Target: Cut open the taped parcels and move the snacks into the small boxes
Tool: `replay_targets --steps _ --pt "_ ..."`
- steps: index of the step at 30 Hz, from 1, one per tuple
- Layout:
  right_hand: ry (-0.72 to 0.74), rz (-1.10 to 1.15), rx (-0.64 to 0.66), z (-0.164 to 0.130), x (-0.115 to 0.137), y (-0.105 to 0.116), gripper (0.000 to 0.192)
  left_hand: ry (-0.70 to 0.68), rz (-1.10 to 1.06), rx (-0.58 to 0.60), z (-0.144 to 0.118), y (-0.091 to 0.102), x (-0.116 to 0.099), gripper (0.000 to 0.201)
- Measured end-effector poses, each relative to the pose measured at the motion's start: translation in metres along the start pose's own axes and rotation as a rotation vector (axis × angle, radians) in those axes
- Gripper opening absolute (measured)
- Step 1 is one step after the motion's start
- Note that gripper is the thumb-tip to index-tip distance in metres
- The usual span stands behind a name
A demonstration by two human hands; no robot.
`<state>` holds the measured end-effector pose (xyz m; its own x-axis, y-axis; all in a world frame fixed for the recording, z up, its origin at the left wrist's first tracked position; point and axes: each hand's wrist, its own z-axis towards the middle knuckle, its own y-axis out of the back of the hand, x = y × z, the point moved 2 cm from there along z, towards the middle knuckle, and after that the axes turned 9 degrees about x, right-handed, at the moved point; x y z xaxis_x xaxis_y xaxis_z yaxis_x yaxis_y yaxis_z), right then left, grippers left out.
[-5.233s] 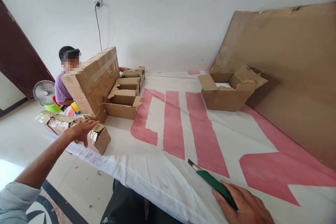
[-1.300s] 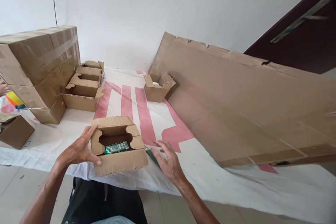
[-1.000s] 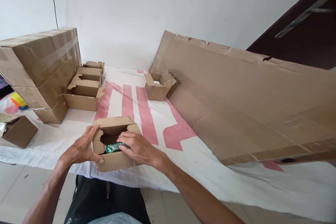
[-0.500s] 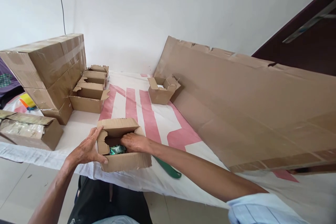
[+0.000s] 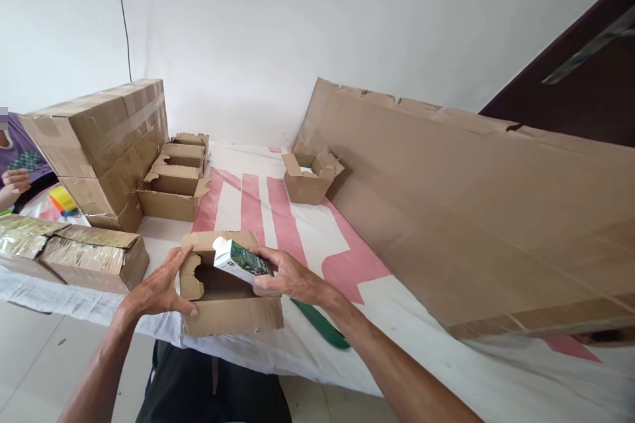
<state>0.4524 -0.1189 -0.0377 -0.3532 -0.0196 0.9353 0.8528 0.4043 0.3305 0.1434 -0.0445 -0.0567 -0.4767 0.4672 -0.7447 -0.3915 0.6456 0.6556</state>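
Observation:
An open cardboard box point(image 5: 233, 318) stands at the table's near edge, its flaps folded outward. My left hand point(image 5: 159, 284) grips the box's left end, fingers at the far corner and thumb at the near one. Above the box opening, my right hand point(image 5: 292, 275) holds a small green-and-white carton point(image 5: 241, 260) between thumb and fingers. The carton is tilted, with a white end flap sticking up at its left. Only the brown inside of the box shows beneath it. A dark green flat object point(image 5: 322, 325) lies on the cloth below my right forearm.
Taped cardboard boxes point(image 5: 102, 139) are stacked at the left, with several open boxes point(image 5: 169, 201) beside them. Another open box point(image 5: 303, 190) stands near a large leaning cardboard sheet point(image 5: 446, 211). Two taped boxes point(image 5: 94, 254) lie front left. A person point(image 5: 24, 152) is at the far left.
My right hand has come up out of the box with the green-and-white carton in it. My left hand keeps its grip on the box's left end.

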Motion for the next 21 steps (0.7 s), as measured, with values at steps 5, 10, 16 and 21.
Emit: replay_targets --steps 5,10,16,21 --pt "0.144 0.267 -0.066 0.01 -0.011 -0.015 0.052 0.039 0.111 -0.22 0.004 0.0 -0.003 0.104" --pt "0.221 0.517 -0.074 0.027 0.0 -0.038 0.044 -0.107 0.068 -0.401 0.017 -0.002 -0.039 0.067" --pt "0.386 0.58 -0.192 0.051 0.024 -0.055 0.045 -0.099 -0.209 -0.326 0.039 -0.01 -0.079 0.074" --pt "0.441 0.487 -0.226 0.067 0.032 -0.048 0.045 -0.196 -0.386 -0.306 0.055 0.003 -0.064 0.056"
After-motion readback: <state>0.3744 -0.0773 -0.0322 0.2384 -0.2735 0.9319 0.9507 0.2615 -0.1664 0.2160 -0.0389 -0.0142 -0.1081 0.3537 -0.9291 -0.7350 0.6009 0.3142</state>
